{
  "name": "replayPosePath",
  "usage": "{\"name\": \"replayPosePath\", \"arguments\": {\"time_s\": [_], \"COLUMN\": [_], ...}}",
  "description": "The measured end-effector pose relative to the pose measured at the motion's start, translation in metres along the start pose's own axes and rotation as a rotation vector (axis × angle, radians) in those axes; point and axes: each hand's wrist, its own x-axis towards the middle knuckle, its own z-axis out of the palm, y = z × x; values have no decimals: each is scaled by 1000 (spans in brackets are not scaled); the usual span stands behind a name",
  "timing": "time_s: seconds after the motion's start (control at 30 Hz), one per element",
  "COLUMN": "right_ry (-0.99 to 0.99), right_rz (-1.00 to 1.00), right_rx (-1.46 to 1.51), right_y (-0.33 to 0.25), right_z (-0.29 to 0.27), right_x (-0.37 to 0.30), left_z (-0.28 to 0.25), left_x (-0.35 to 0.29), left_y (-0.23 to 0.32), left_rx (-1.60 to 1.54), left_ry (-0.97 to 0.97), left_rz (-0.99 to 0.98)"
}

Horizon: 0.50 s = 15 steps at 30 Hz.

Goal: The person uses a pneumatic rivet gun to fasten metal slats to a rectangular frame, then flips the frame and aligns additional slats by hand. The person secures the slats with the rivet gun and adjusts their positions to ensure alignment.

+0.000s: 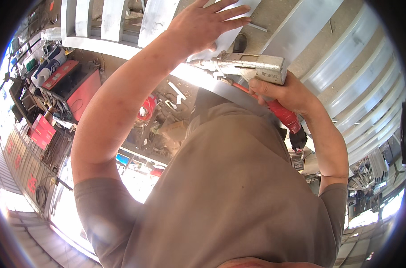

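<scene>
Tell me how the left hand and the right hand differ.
The left hand is open with its fingers spread, while the right hand is curled around the silver tool.
The left hand holds nothing; the right hand grips the tool near its red handle section.
The left hand reaches farther out from the torso than the right hand.
Both are bare, on arms with short sleeves.

Dusty floor (276, 12) here, littered: pale strips (177, 90) scattered, red coil (147, 107) lying beside brown debris (167, 127), and up ahead, slim pale strip (258, 27) lying.
</scene>
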Motion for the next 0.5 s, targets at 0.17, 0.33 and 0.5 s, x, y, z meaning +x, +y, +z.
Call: {"name": "replayPosePath", "arguments": {"time_s": [0.17, 0.33, 0.5], "right_ry": [-11, 3, -77], "right_rz": [-15, -25, -7], "right_rx": [7, -2, -91], "right_y": [0, -1, -3], "right_z": [1, 1, -2], "right_x": [4, 5, 4], "left_z": [-7, -7, 2], "left_x": [1, 1, 2], "left_y": [0, 0, 1], "left_rx": [-55, -48, -45], "left_ry": [-83, -87, -56], "left_rz": [-14, -13, -17]}}
